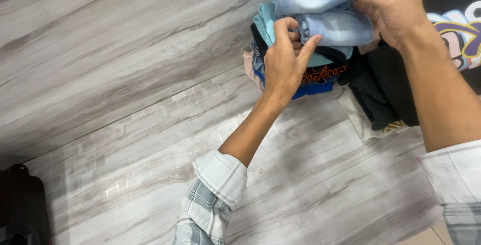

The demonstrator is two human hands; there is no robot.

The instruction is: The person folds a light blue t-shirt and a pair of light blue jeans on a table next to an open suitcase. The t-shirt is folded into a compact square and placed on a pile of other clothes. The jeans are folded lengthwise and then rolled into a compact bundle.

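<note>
Item 1: light-blue denim garment [328,9], folded, sitting at the top of a stack of folded clothes [300,69] on a grey wood-grain surface [125,74]. It is being held from both sides, slightly above the layers below.

Item 2: left hand [284,59], reaching in from lower centre w/ forearm extended and plaid cuff rolled back. Grip is closing on the lower denim fold: thumb and fingers are pinching the near edge, knuckles facing the camera.

Item 3: right hand [396,9], coming in from the right w/ wrist bent down. Grip is clamping the upper fold, thumb lying along the top of the fabric, fingers wrapping behind, mostly hidden.

Item 4: rest of stack, approx top to bottom: teal piece [265,22], dark item w/ orange print [320,73], bright blue layer [310,90], pale pink edge at left. Beside it, to the right, dark garments [381,89] are lying over a light cloth.

Handling note (judgement): folds are looking soft and prone to slipping; keeping both grips level and the edges aligned w/ the stack below should keep the bundle square. Pressing flat w/ palms rather than fingertips is likely helping it sit tidy.

Misc: dark object [22,205] at bottom-left corner, kind unclear.
</note>
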